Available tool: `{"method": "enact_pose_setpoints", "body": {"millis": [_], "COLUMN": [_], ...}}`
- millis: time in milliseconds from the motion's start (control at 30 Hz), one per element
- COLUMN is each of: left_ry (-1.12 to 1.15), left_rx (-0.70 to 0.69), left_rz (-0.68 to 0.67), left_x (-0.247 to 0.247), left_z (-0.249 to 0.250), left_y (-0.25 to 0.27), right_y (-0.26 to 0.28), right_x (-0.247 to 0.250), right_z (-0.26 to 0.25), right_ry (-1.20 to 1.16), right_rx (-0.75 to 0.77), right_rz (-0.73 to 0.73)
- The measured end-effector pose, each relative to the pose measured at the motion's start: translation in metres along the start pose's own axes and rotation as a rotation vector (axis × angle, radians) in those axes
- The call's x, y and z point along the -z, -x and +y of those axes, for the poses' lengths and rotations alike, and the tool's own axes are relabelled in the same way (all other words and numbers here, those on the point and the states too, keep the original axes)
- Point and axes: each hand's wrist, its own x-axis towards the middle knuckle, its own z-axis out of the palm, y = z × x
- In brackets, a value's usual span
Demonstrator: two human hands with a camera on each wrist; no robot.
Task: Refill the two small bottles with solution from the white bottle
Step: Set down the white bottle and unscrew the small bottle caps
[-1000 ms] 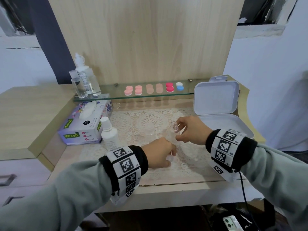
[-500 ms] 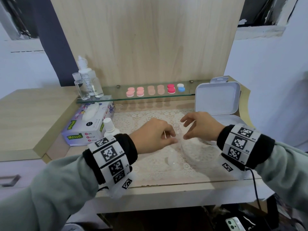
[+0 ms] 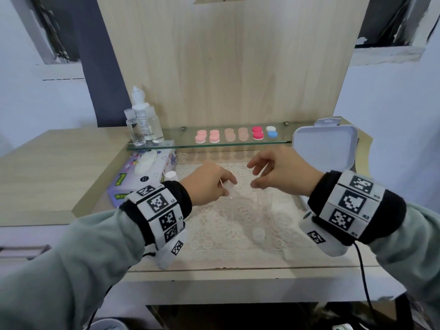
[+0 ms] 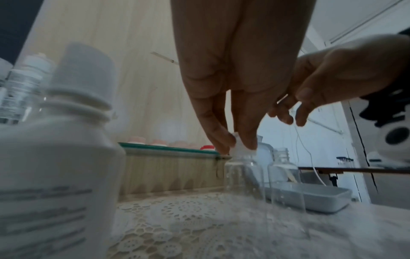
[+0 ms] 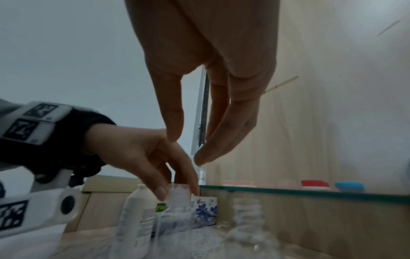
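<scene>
a: what is the left hand (image 3: 209,184) doing?
b: its fingers (image 4: 246,140) pinch the white cap (image 4: 240,149) on the first small bottle (image 4: 244,178), which stands upright on the table (image 3: 238,260) with its lace mat (image 3: 214,234).
a: and the right hand (image 3: 281,172)?
b: it hangs at about three o'clock from the left one, fingers (image 5: 213,149) loosely apart and holding nothing, above the second small bottle (image 4: 286,182), whose neck is uncapped.
a: where is the white bottle (image 4: 53,175)?
b: upright and capped at nine o'clock from the left hand, just in front of the tissue box (image 3: 140,177).
a: anything loose on the mat?
b: a small clear cap (image 3: 259,234) at six o'clock from the right hand. an open white case (image 3: 326,146) sits at the right edge.
</scene>
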Motion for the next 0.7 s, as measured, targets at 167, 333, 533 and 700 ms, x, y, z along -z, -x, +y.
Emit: {"method": "enact_pose_setpoints", "body": {"millis": [167,333,533,700], "left_ry": [-0.056,-0.092,-0.085,-0.060], "left_rx": [0.017,0.024,0.030,0.008], "left_rz": [0.001,-0.013,-0.017,0.025], "left_x": [0.011,0.011,0.010,0.006], "left_z": [-0.004,-0.009,-0.010,-0.012], "left_y": [0.004,0.008,0.008,0.011], "right_y": [-0.002,-0.012,-0.025,-0.027], "right_x": [-0.028,-0.064,-0.080,-0.082], "right_z": [-0.003,0.002,0.000,0.003], "right_ry": [0.042,0.088,-0.013,-0.058], "right_rx": [0.028,-0.041,-0.109,-0.132], "right_rz": [-0.041,-0.071,-0.057,-0.034]}}
